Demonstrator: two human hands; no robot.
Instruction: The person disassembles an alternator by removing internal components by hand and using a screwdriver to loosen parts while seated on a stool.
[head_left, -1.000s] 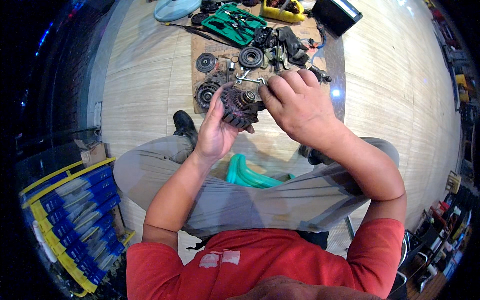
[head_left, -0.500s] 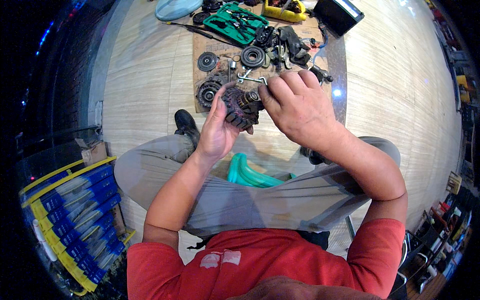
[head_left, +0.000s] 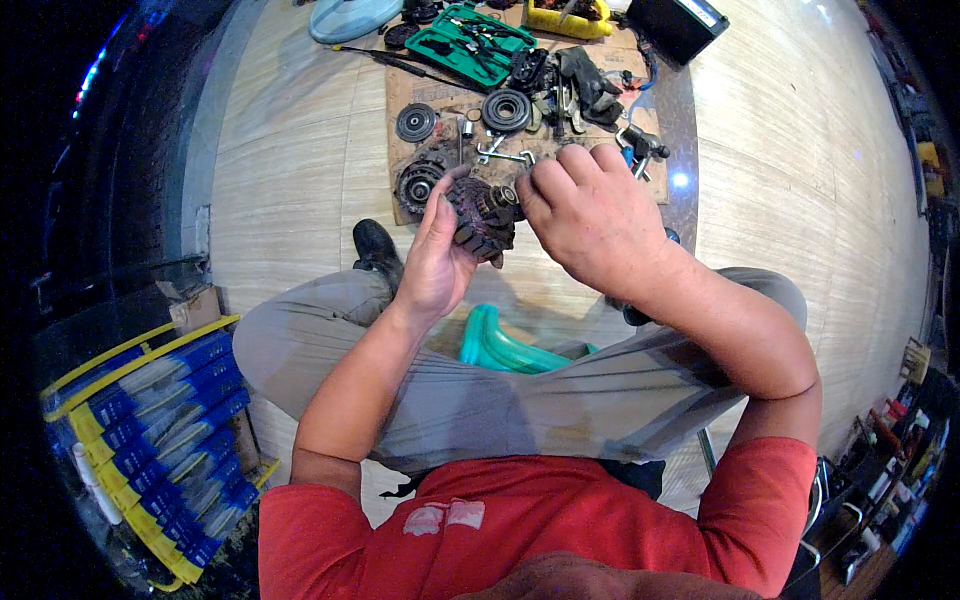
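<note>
Above the floor between my knees, my left hand (head_left: 436, 270) is wrapped round a dark, grimy alternator rotor (head_left: 482, 238) with claw-like poles. A shiny ring-shaped part (head_left: 508, 195) sits on its shaft, which points up and to the right. Right at that shaft end my right hand (head_left: 598, 212) is closed, thumb and forefinger pinched. Whatever those fingers hold is hidden behind the knuckles. Just beyond the hands, a dark round housing (head_left: 420, 187), a ribbed pulley (head_left: 415, 123), a larger pulley wheel (head_left: 506, 111) and a bent metal wrench (head_left: 505, 155) lie on cardboard.
Farther off are a green tool case (head_left: 470, 45), a yellow container (head_left: 568, 18), a black battery (head_left: 678, 28) and a dark glove (head_left: 588, 88). A green curved piece (head_left: 515, 352) lies between my legs. At left stands a rack (head_left: 170, 440) of blue-and-yellow packages.
The view has shifted slightly. My right hand has turned a little at the shaft end, while my left hand keeps its hold on the alternator rotor.
</note>
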